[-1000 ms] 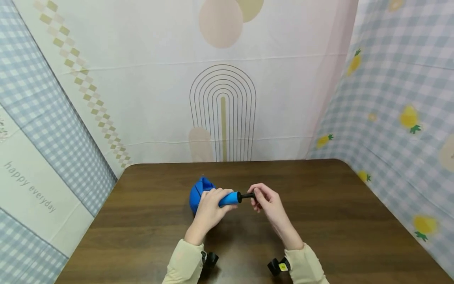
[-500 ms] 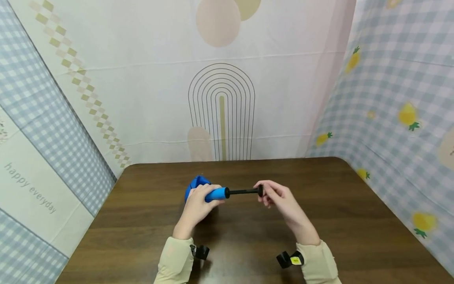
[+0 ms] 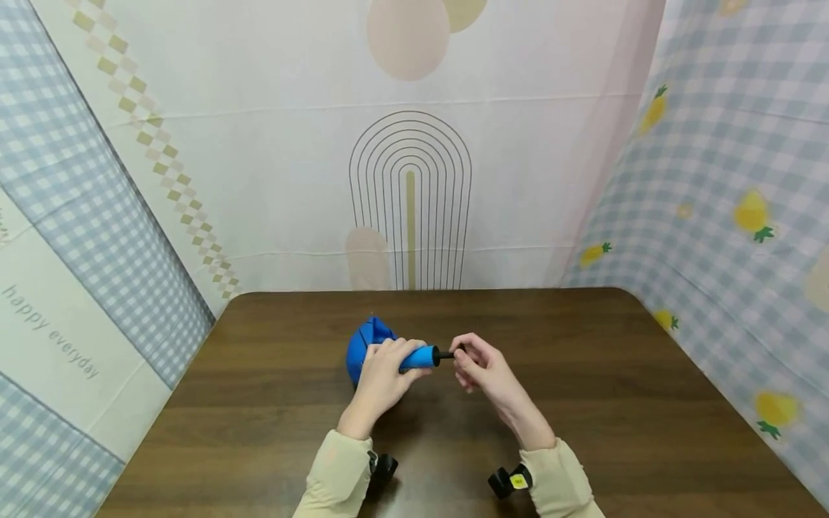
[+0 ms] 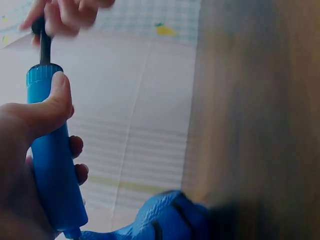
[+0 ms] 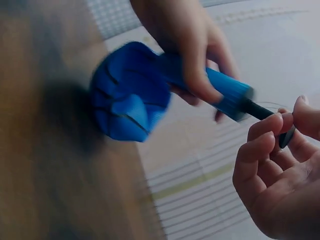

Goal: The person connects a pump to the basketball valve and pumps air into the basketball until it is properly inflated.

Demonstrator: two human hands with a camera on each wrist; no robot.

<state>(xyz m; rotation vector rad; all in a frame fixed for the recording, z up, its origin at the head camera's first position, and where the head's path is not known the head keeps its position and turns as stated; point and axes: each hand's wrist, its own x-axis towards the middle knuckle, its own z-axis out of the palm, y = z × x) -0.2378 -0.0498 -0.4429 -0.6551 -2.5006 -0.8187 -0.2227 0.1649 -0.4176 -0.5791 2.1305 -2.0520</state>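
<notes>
My left hand grips the blue barrel of a hand pump, fingers wrapped around it and thumb along its side in the left wrist view. With curled fingers my right hand holds the black handle at the end of the pump's rod. Only a short length of the black rod shows between barrel and fingers. At the pump's other end is a blue ball with black lines, caved in and partly deflated. In the head view the left hand hides part of the ball.
A brown wooden table lies under the hands. Behind it hangs a pale printed cloth, with a checked cloth at the right. Each wrist carries a small black camera, such as the right camera.
The right hand drew the pump's rod out to the right, then pushed it back in toward the barrel. The left hand, pump and ball shifted left and came back.
</notes>
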